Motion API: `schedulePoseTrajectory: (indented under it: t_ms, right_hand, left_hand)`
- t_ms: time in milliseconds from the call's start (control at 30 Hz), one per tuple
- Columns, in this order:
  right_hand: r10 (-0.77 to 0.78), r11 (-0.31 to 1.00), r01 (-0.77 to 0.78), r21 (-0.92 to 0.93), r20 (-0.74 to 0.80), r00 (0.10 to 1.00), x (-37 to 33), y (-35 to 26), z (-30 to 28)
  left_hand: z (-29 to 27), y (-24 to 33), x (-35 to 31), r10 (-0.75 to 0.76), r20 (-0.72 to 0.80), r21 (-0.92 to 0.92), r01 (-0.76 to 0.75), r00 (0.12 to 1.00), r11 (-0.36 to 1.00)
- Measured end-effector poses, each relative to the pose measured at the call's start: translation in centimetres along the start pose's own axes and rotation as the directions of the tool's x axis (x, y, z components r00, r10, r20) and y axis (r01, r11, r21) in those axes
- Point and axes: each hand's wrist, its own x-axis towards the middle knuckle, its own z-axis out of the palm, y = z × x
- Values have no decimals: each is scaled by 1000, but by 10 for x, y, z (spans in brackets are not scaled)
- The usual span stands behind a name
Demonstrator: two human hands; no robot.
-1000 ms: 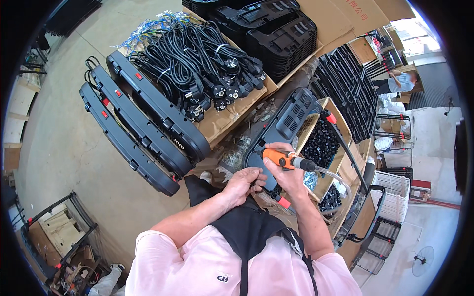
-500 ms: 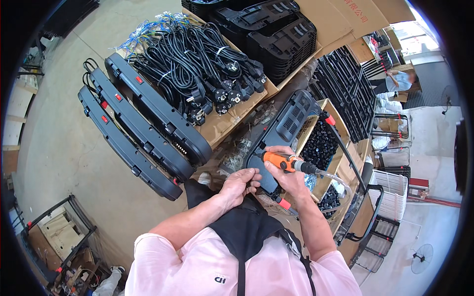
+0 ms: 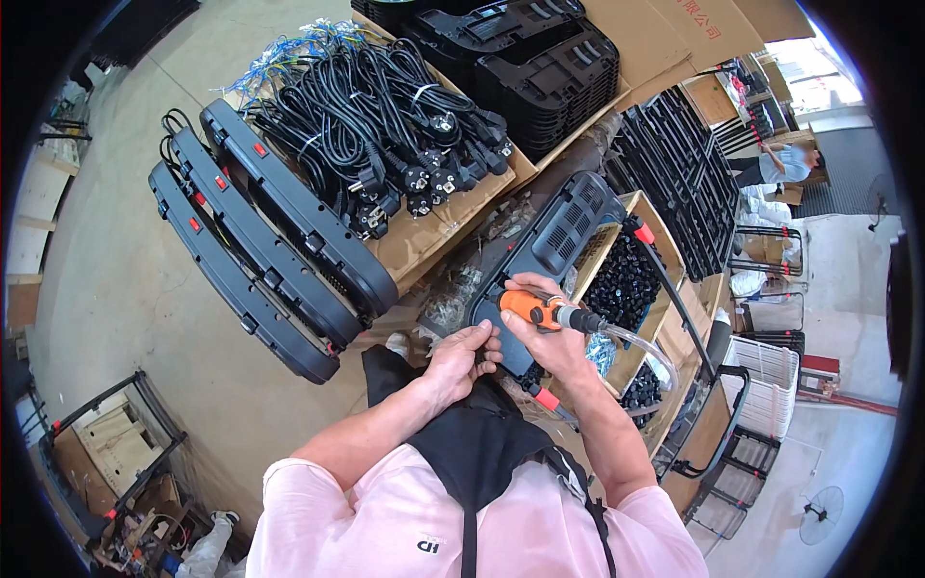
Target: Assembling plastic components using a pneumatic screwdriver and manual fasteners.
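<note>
Free floor [image 3: 270,409] left of the left forearm [image 3: 374,421], an obstructing hose [image 3: 636,339] (looped) beside the right hand [image 3: 551,349].

Red Chinese characters [image 3: 700,19] ran in a slanting row across the carton [image 3: 650,43], well beyond the apron [image 3: 467,453] and to its right. A short dark letter mark [image 3: 422,546] stood on the pink shirt [image 3: 356,515], just left of the apron's narrow lower strap [image 3: 469,551].

A thin-strapped black apron [image 3: 477,448] covers a short-sleeved pale pink shirt [image 3: 352,520] — small dark mark [image 3: 421,546] showing.
</note>
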Motion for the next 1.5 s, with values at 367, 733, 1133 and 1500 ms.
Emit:
schedulePoseTrajectory:
  t_ms: [367,733,1133,1500]
  right_hand:
    - [-127,960,151,237,-114,985,-42,2,-90]
    - [-94,923,206,325,-329,940,-61,74,-203]
    - [-8,939,188,287,-529,849,48,124,-323]
    - [17,951,129,280,-466,885,129,155,-321]
  left_hand:
    - [73,7,36,117,-64,-83,-122,991,989]
    - [181,-51,120,-74,42,-45,76,996,996]
    - [201,-102,177,-179,34,262,164,983,951]
    - [195,-74,208,-202,107,270,167,974,948]
